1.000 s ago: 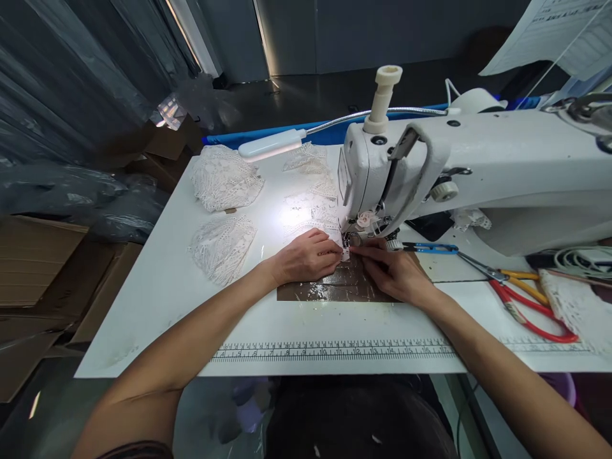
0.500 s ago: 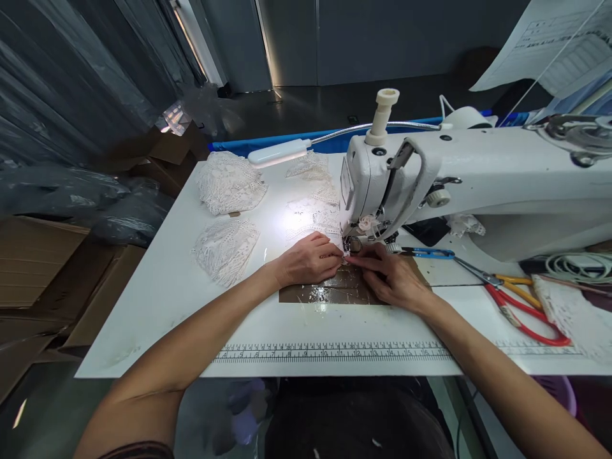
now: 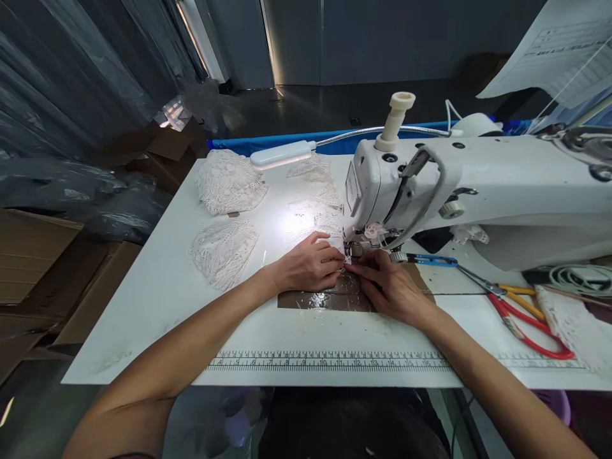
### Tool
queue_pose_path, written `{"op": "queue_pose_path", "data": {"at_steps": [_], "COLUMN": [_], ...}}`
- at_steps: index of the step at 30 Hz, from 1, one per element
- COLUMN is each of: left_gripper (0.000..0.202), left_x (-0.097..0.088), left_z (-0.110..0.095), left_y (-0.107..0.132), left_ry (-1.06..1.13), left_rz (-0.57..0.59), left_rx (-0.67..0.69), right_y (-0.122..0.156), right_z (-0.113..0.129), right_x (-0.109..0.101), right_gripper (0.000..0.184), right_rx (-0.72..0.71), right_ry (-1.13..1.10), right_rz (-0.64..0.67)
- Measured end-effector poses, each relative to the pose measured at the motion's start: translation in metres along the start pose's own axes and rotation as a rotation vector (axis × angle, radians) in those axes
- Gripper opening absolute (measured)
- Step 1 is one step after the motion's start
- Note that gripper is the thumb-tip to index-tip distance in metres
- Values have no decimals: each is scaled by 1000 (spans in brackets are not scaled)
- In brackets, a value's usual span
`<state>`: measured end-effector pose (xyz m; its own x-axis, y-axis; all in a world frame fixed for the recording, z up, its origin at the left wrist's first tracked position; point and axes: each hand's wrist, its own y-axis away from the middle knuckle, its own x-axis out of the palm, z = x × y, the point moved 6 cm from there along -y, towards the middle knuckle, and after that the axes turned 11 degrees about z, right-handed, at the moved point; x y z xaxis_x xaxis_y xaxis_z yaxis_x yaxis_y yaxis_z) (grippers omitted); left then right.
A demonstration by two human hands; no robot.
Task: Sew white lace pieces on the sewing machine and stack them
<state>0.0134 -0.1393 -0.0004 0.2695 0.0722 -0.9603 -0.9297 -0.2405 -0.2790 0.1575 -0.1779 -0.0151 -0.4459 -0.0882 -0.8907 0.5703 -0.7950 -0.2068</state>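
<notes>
White lace fabric [image 3: 313,213] lies under the lamp, running up to the needle area of a white sewing machine [image 3: 421,178]. My left hand [image 3: 310,262] rests just left of the presser foot [image 3: 352,250], fingers bent and closed on the lace edge. Close on the other side, my right hand [image 3: 389,287] pinches the same edge, its index fingertip nearly meeting the left fingers. The bit of lace between the fingertips is small and mostly covered. Beneath both hands is a shiny brown taped patch [image 3: 315,300] on the table.
Two lace piles [image 3: 230,182] lie at the left. A lamp [image 3: 282,155] hangs over the lace. Blue-handled thread snips [image 3: 433,259] and red-handled scissors [image 3: 530,328] lie at the right. A printed ruler [image 3: 329,362] runs along the front edge; cardboard boxes [image 3: 38,268] stand beyond the left edge.
The head view has shifted slightly, so the machine appears further right and a little lower. Both hands keep nearly the same place and hold beside the presser foot.
</notes>
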Motion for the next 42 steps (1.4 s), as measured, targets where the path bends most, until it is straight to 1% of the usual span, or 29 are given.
{"op": "queue_pose_path", "data": {"at_steps": [5,12,21,23,25,30,32,34,36,37,40,42], "left_gripper": [17,20,31,32,33,32,33,34,33,33,33,35], "left_x": [1,-1,1,1,1,3,4,4,4,4,3,2], "left_z": [2,5,9,10,10,10,11,11,11,12,13,14], "left_y": [0,0,0,1,1,0,0,0,0,1,1,1], "left_ry": [-17,-4,-26,-35,-43,-53,-56,-52,-43,-39,-23,-6], "left_rz": [34,67,154,159,164,185,185,184,184,184,190,191], "left_rx": [-18,-38,-54,-62,-72,-78,-78,-80,-81,-83,-92,-98], "right_y": [-4,-7,-11,-8,-5,-5,-8,-10,-9,-7,-1,5], "right_z": [4,4,8,8,3,-29,-40,-47,-49,-47,-40,-34], "right_x": [-1,5,7,4,-2,-16,-18,-21,-22,-22,-20,-23], "right_gripper": [34,39,39,39,38,30,29,29,27,26,23,23], "right_rx": [28,107,95,103,135,271,294,327,343,344,338,335], "right_ry": [28,108,207,179,98,-208,-224,-187,-167,-172,-211,-221], "right_rz": [24,87,91,88,87,103,98,37,-19,-23,32,39]}}
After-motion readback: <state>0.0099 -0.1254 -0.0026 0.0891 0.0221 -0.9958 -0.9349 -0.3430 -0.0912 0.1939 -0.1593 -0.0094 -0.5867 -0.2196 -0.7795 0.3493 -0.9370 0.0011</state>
